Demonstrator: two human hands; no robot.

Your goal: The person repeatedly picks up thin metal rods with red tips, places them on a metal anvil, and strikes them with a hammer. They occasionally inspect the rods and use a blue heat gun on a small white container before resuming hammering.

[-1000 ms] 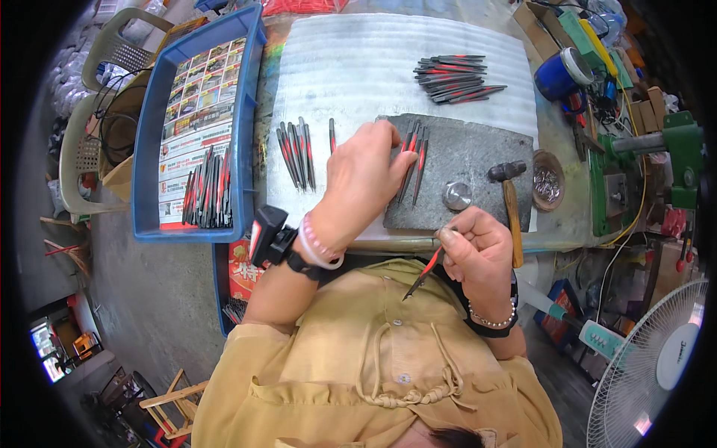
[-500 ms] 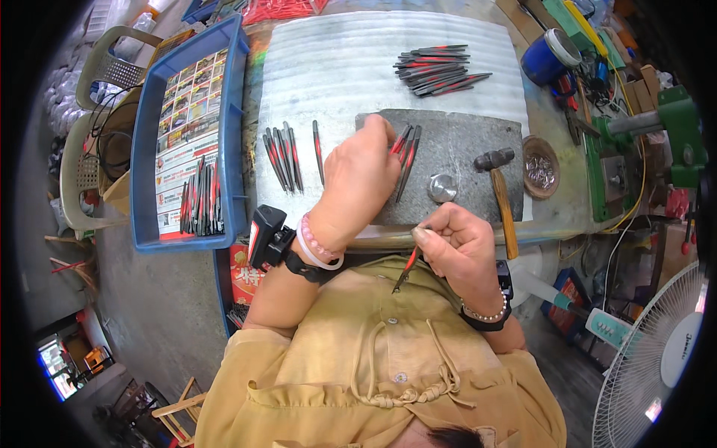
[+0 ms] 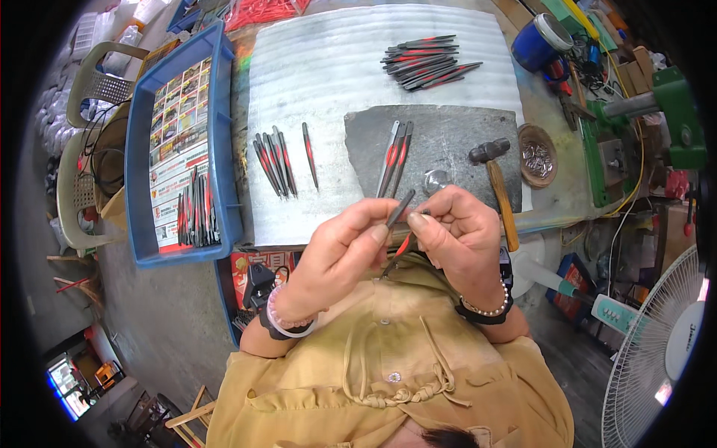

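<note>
The red-and-grey tool piece [image 3: 399, 224] sits pinched between both hands, raised above the near edge of the tabletop [image 3: 328, 67] and close to the person's chest. The left hand [image 3: 340, 250] grips its upper grey end with thumb and fingers closed on it; the right hand [image 3: 455, 235] is closed on the lower part, where the red section shows below the fingers. Both hands press together around one thin piece, so the grip rests on fingertips alone, and a small twist could let it slip and drop into the lap or to the floor.

Just beyond the hands, two or three like pieces [image 3: 396, 157] lie on the dark stone slab [image 3: 455, 138], beside a small round metal part [image 3: 435, 179] and a hammer [image 3: 497, 187] whose handle overhangs the near edge; a nudging wrist could knock it off. More pieces lie in a row [image 3: 280, 157] to the left, a pile [image 3: 426, 63] farther back, and others in the blue tray [image 3: 224, 134].
</note>
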